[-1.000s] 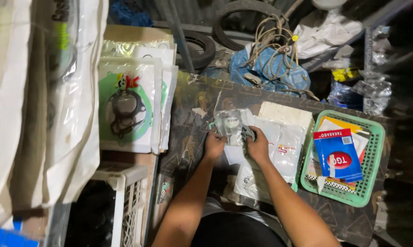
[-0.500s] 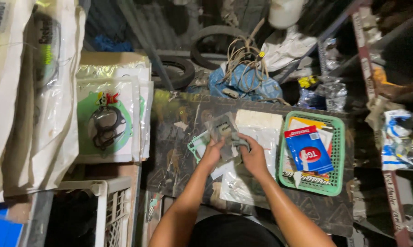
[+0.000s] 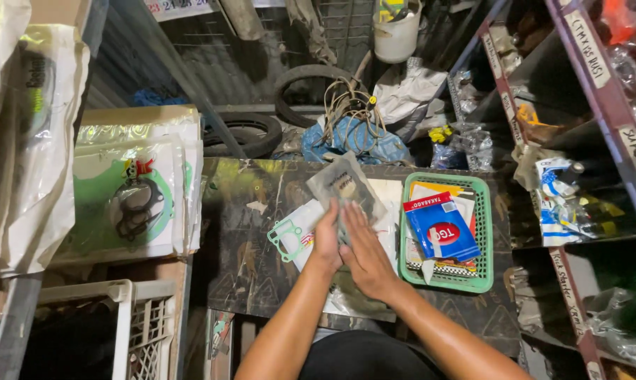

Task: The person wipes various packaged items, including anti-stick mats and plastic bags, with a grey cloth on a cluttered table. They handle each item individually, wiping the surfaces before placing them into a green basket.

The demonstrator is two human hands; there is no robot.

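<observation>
The person stands at a dark, scuffed worktable (image 3: pixel 247 232) with both hands together over a grey plastic packet (image 3: pixel 342 184) that tilts up from the clutter near the table's middle. The left hand (image 3: pixel 327 239) curls around the packet's lower left edge, fingers closed on it; the right hand (image 3: pixel 364 250) lies flat and open-fingered against its face, pressing rather than pinching. Under the packet sit more clear-wrapped sheets, and a thin green gasket (image 3: pixel 286 236) pokes out just beside the left hand. To the right, near the right hand but apart from it, a green basket (image 3: pixel 483 232) holds a blue and red packet (image 3: pixel 441 226) on top of other card-backed packs. At the far left a stack of large gasket sets (image 3: pixel 131 190) rests on a box, well apart from the hands.

The packet looks light and limp, the film slick and likely to slide between palms; whatever is inside seems thin and flat, probably easy to crease. I would judge it best held by its edges, or supported flat from beneath, rather than squeezed across the middle
</observation>
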